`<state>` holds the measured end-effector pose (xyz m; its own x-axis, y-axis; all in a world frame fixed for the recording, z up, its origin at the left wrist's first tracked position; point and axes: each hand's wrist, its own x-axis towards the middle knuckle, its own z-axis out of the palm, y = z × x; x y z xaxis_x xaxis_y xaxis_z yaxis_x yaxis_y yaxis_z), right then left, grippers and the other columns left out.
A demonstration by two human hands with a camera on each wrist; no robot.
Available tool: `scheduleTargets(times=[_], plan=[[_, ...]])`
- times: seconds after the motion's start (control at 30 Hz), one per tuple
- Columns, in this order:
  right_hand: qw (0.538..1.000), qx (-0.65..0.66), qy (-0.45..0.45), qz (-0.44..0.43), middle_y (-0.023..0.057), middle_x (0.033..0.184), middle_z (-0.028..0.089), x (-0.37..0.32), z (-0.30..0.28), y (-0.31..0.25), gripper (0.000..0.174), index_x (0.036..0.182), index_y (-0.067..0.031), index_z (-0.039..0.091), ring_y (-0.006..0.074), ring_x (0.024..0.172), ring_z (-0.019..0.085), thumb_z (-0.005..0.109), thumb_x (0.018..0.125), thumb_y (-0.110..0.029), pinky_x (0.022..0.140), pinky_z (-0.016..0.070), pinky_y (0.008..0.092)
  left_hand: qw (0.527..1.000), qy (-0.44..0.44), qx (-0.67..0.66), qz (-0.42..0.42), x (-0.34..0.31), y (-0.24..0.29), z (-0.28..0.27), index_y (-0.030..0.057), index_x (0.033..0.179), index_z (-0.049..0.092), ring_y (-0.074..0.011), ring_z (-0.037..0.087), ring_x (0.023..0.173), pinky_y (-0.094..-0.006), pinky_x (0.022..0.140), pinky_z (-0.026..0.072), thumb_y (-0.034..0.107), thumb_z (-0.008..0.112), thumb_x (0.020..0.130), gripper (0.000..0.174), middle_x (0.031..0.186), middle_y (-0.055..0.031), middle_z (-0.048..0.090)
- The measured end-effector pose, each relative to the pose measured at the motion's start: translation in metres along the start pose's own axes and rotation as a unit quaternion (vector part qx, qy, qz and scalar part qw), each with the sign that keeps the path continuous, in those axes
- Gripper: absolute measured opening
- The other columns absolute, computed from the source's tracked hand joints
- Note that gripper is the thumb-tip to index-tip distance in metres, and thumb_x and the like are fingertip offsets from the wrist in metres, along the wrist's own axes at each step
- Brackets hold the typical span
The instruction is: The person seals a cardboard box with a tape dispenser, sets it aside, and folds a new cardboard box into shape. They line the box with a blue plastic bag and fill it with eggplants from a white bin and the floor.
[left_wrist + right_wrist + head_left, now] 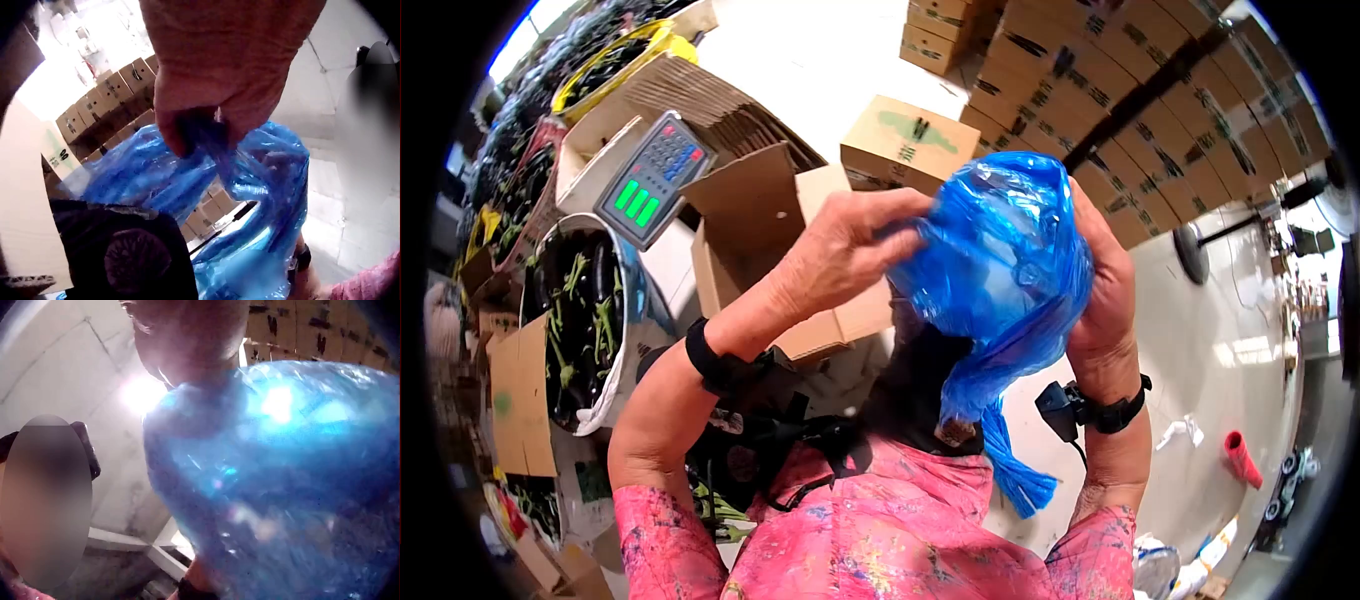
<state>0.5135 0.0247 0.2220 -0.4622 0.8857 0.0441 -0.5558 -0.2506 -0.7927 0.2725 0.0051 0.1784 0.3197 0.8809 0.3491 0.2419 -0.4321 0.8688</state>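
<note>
Left hand (850,245), right hand (1106,290) holding blue bag (1010,250), scale digits (638,203) glowing green

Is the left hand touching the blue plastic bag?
Touching. The left wrist view shows the left hand pinching a bunched part of the blue plastic bag.

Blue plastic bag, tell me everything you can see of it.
The blue plastic bag is thin, glossy and see-through in places, its surface crinkled and catching bright highlights. It is held up in front of the person, its upper part puffed out, a narrower crumpled part trailing down. The left hand pinches gathered plastic at one side; the right hand is against the other, its fingers mostly hidden.
</note>
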Motion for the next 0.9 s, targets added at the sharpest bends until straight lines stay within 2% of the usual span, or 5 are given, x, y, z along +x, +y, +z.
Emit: scheduleTargets(times=[0.2,0.37,0.5,0.57,0.9], plan=[[0.991,-0.07,-0.08,0.078,-0.002,0.082,0.059,0.068,-0.011,0.026,0.017,0.103,-0.0048,0.054,0.0025,0.05,0.038,0.051,0.103,-0.022,0.048,0.0388,0.0171,0.98,0.164,0.081,-0.078,-0.037,0.002,-0.089,-0.0022,0.104,0.066,-0.0079,0.059,0.083,-0.0237,0.076,0.0486,0.009,0.057,0.094,0.018,0.088,-0.0008,0.065],[0.951,-0.271,-0.007,0.151,0.0133,0.115,0.061,0.096,0.011,0.08,0.043,0.119,-0.0021,0.054,0.0168,0.097,0.06,0.055,0.099,-0.039,0.085,0.0467,0.0284,0.965,0.167,0.093,-0.179,-0.076,-0.011,-0.12,-0.0006,0.098,0.066,-0.0056,0.055,0.081,-0.0223,0.074,0.0453,0.013,0.055,0.098,0.017,0.083,0.0032,0.061],[0.88,-0.434,-0.1,0.167,0.0227,0.122,0.059,0.09,0.032,0.135,0.083,0.134,0.0023,0.046,0.0308,0.108,0.061,0.074,0.08,-0.054,0.092,0.0492,0.0386,0.952,0.197,0.099,-0.213,-0.092,-0.022,-0.131,0.0005,0.096,0.064,-0.0043,0.053,0.079,-0.0215,0.072,0.0442,0.015,0.054,0.099,0.018,0.083,0.0047,0.06],[0.846,-0.5,-0.096,0.159,0.0179,0.117,0.057,0.081,0.041,0.167,0.091,0.139,0.0041,0.04,0.0235,0.106,0.058,0.077,0.077,-0.052,0.088,0.0501,0.0338,0.954,0.216,0.064,-0.197,-0.097,-0.024,-0.134,-0.0007,0.096,0.065,-0.0041,0.053,0.074,-0.0218,0.067,0.0444,0.017,0.055,0.098,0.021,0.079,0.0042,0.06],[0.887,-0.266,-0.204,0.317,0.0005,0.099,0.065,0.092,0.015,0.187,0.035,0.122,-0.0009,0.061,0.0056,0.082,0.059,0.059,0.088,-0.011,0.068,0.0476,0.0216,0.924,0.238,0.048,-0.295,-0.131,-0.032,-0.161,0.002,0.095,0.065,-0.0035,0.053,0.071,-0.0208,0.065,0.0429,0.018,0.054,0.097,0.019,0.078,0.0037,0.059]])
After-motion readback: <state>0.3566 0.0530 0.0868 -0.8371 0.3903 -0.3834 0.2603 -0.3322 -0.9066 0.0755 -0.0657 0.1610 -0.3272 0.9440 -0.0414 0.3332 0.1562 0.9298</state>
